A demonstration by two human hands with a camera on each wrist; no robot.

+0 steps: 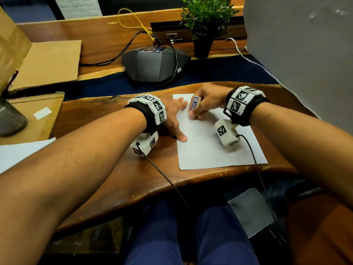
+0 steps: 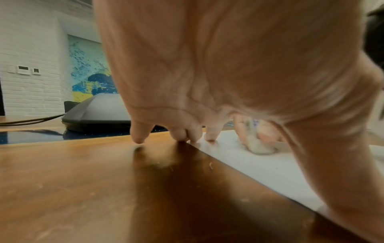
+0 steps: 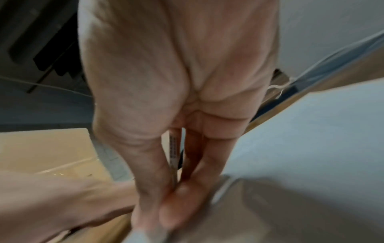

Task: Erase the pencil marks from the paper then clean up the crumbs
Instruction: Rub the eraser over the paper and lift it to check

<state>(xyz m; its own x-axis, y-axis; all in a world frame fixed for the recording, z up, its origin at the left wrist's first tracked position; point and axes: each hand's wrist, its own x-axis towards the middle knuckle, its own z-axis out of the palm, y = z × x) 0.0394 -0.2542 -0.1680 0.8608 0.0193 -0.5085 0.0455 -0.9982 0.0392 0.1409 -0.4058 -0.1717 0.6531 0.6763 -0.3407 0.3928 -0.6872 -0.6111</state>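
Observation:
A white sheet of paper (image 1: 214, 148) lies on the wooden desk (image 1: 107, 127), with faint pencil marks and small dark crumbs (image 1: 194, 137) scattered across it. My right hand (image 1: 205, 104) pinches a white eraser in a blue sleeve (image 1: 194, 104) and presses its tip to the upper left of the sheet. My left hand (image 1: 174, 119) lies spread on the sheet's left edge, fingers straight, thumb on the paper. In the left wrist view the fingertips (image 2: 210, 136) press at the paper's edge (image 2: 270, 167), with the eraser (image 2: 259, 147) beyond. The right wrist view is blurred.
A black conference phone (image 1: 155, 64) with cables sits behind the desk, a potted plant (image 1: 205, 22) to its right. Flat cardboard (image 1: 47, 64) and a grey vessel (image 1: 10, 117) lie at the left. More white paper (image 1: 23, 152) lies at the near left. A few crumbs (image 2: 210, 165) lie on the wood.

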